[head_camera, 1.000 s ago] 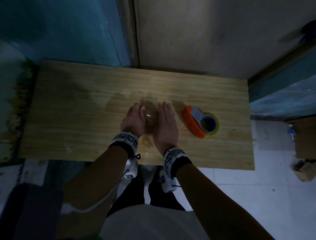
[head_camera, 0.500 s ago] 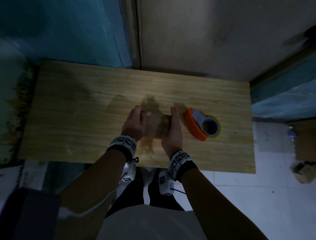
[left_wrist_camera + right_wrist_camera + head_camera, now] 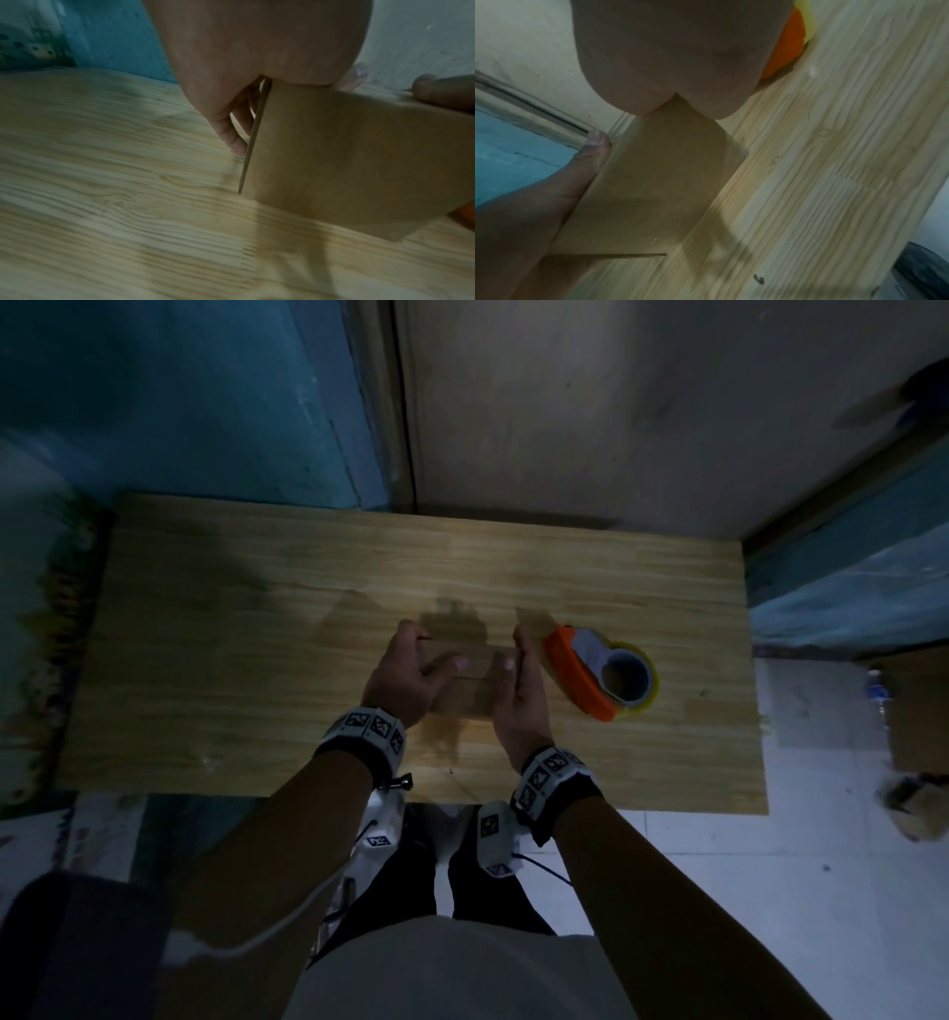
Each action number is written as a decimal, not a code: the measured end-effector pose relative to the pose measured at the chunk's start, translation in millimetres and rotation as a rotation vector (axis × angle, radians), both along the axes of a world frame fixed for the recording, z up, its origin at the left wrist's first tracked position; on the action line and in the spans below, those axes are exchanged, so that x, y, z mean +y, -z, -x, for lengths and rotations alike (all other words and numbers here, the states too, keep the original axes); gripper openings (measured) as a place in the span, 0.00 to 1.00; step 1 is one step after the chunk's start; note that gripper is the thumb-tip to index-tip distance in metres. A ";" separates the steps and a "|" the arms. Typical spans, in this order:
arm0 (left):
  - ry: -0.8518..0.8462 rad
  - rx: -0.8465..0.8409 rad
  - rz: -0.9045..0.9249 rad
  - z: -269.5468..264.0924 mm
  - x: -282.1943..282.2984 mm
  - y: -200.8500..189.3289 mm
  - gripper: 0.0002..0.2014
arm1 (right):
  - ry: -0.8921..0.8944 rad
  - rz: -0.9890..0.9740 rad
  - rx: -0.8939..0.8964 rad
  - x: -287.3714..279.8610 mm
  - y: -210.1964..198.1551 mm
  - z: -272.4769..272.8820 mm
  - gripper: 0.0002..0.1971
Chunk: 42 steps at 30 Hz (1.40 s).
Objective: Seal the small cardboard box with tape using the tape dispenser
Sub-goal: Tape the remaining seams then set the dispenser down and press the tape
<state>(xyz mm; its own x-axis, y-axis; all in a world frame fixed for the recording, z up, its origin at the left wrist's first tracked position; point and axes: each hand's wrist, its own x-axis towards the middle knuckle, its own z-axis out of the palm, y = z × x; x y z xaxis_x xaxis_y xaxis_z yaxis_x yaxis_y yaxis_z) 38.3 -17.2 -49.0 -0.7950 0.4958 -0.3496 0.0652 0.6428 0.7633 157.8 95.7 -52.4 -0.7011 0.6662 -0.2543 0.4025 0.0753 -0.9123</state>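
Note:
A small brown cardboard box (image 3: 470, 683) sits on the wooden table (image 3: 231, 670), held between both hands. My left hand (image 3: 405, 677) grips its left side, thumb on top and fingers down the side wall (image 3: 236, 140). My right hand (image 3: 521, 695) grips its right side, thumb on the top flap. The box (image 3: 347, 158) fills the right of the left wrist view, and the box (image 3: 654, 192) lies under the palm in the right wrist view. An orange tape dispenser (image 3: 590, 675) with a yellowish tape roll lies just right of my right hand.
The table stands against a teal and grey wall (image 3: 513, 403). Bare wood extends to the left and behind the box. A white tiled floor (image 3: 770, 891) lies to the right, with a brown cardboard piece (image 3: 919, 711) at the far right edge.
Both hands have spread apart from lying close together over the box to holding its left and right sides. The box's top now shows between them. The dispenser stays put.

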 end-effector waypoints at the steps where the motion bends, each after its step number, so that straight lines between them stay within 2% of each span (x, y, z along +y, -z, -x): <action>1: -0.001 -0.003 -0.011 -0.6 -0.1 -1.1 0.25 | -0.002 0.017 -0.012 0.1 -0.8 0.1 0.26; 5: -0.049 -0.097 -0.031 -3.4 1.3 -8.9 0.27 | 0.007 0.099 -0.029 0.4 -5.4 1.5 0.27; 9: -0.126 -0.212 -0.065 -8.9 4.7 -15.0 0.34 | 0.036 0.177 -0.074 -2.2 -11.9 3.5 0.34; 11: -0.126 -0.161 -0.066 -12.7 3.6 -13.8 0.35 | 0.077 0.176 -0.087 -4.8 -13.5 4.4 0.37; 14: -0.114 -0.079 -0.107 -15.3 1.8 -7.7 0.31 | 0.087 0.183 -0.072 -6.3 -13.5 4.2 0.36; 20: -0.032 0.047 -0.141 -16.1 -2.7 -7.6 0.20 | 0.004 0.141 -0.068 -2.9 -3.7 -0.7 0.26; 27: -0.042 0.058 -0.211 -12.3 -3.7 -5.5 0.18 | -0.008 0.238 -0.054 4.2 -2.0 -2.4 0.26; 32: -0.047 -0.062 -0.225 -8.9 -4.7 -3.5 0.22 | -0.049 0.242 -0.090 8.8 -4.4 -2.4 0.27; 36: -0.139 -0.138 -0.173 -12.9 -0.2 -11.8 0.26 | -0.069 0.211 -0.130 12.7 -5.2 2.7 0.29; 40: -0.177 -0.214 0.058 -5.6 5.7 -18.3 0.37 | -0.043 0.215 -0.211 15.1 -4.7 16.8 0.35; 42: -0.187 -0.255 0.101 -2.9 5.6 -14.0 0.45 | -0.012 0.262 -0.219 12.8 -5.3 18.1 0.39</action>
